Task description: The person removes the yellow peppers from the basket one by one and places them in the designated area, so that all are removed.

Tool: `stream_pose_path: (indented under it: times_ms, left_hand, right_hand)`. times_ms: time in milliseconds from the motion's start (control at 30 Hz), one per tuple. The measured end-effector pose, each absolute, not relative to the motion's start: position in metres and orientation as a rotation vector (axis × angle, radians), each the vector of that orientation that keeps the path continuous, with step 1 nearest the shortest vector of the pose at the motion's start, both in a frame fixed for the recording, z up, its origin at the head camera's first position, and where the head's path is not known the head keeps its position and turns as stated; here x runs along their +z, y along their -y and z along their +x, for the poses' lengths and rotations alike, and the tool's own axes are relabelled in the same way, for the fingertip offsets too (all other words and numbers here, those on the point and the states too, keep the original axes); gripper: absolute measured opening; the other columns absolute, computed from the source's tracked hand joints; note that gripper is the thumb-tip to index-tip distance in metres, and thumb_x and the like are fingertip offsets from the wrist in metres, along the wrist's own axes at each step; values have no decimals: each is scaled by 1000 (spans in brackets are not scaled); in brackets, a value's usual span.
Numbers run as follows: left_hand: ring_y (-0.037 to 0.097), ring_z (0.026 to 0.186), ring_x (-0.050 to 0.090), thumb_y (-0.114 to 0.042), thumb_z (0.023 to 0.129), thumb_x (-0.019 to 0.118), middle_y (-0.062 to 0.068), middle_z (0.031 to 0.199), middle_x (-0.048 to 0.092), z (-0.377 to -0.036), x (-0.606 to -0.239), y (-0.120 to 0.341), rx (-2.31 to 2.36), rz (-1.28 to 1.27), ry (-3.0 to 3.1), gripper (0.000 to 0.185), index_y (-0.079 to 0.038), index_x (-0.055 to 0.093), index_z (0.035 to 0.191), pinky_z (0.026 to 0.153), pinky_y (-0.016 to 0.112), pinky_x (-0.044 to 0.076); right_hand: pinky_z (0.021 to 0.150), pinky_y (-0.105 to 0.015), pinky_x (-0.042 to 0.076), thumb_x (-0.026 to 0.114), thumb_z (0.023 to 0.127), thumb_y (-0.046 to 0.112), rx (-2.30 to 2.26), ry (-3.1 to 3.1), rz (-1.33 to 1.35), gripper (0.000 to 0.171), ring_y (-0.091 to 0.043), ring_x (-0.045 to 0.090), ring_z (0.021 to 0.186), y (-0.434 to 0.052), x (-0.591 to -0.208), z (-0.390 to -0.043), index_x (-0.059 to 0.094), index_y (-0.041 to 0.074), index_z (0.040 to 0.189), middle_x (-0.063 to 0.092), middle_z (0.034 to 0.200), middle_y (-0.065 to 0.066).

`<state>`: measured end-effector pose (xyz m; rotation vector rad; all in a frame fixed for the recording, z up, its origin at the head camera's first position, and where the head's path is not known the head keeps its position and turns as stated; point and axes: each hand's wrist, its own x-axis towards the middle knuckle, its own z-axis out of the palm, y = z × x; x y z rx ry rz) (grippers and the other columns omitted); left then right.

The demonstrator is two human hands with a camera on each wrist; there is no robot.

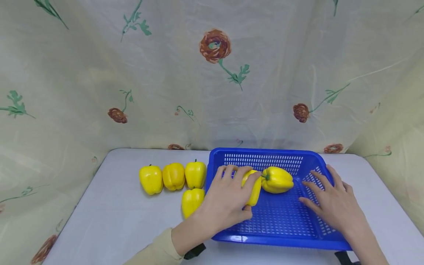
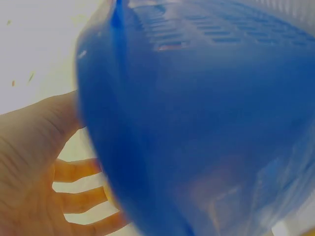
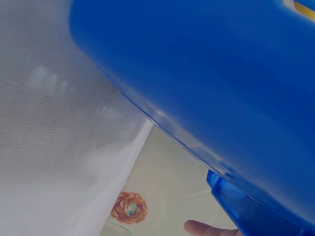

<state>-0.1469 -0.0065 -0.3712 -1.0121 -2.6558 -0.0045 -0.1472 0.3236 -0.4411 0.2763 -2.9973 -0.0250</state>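
Observation:
My left hand (image 1: pixel 228 195) grips a yellow bell pepper (image 1: pixel 254 189) inside the left part of a blue plastic basket (image 1: pixel 281 241). Beside it, a second yellow bell pepper (image 1: pixel 277 180) lies on its side in the basket, stem toward the held one. In the left wrist view, the basket wall (image 2: pixel 197 123) fills most of the picture, with my curled fingers behind its edge and only a sliver of yellow showing. My right hand (image 1: pixel 334 204) is spread over the basket's right wall, several fingers reaching inside. One fingertip (image 3: pixel 206 228) shows in the right wrist view.
Left of the basket, three yellow bell peppers (image 1: pixel 173 176) stand in a row on the white table (image 1: pixel 116 221). Another yellow pepper (image 1: pixel 192 201) sits in front of them, partly hidden by my left forearm. A flowered curtain (image 1: pixel 159 73) hangs behind the table.

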Motion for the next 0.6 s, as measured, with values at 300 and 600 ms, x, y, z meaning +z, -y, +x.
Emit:
stream_pose_path:
  times_ms: [300, 600]
  left_hand:
    - [32, 133, 58, -46, 81, 87, 6, 154, 60, -152, -367, 42, -110, -848, 2650, 85, -23, 52, 155, 118, 53, 50]
    - [35, 131, 61, -40, 80, 88, 9, 152, 62, -153, -364, 62, -133, -800, 2617, 83, -19, 53, 152, 112, 53, 53]
  right_hand:
    - [106, -90, 37, 75, 97, 52, -36, 3018, 263, 59, -63, 23, 153, -323, -440, -146, 70, 12, 140, 50, 159, -29]
    - [106, -90, 36, 75, 97, 52, -35, 3014, 265, 60, -63, 22, 153, -322, -441, -147, 70, 11, 140, 50, 158, -29]
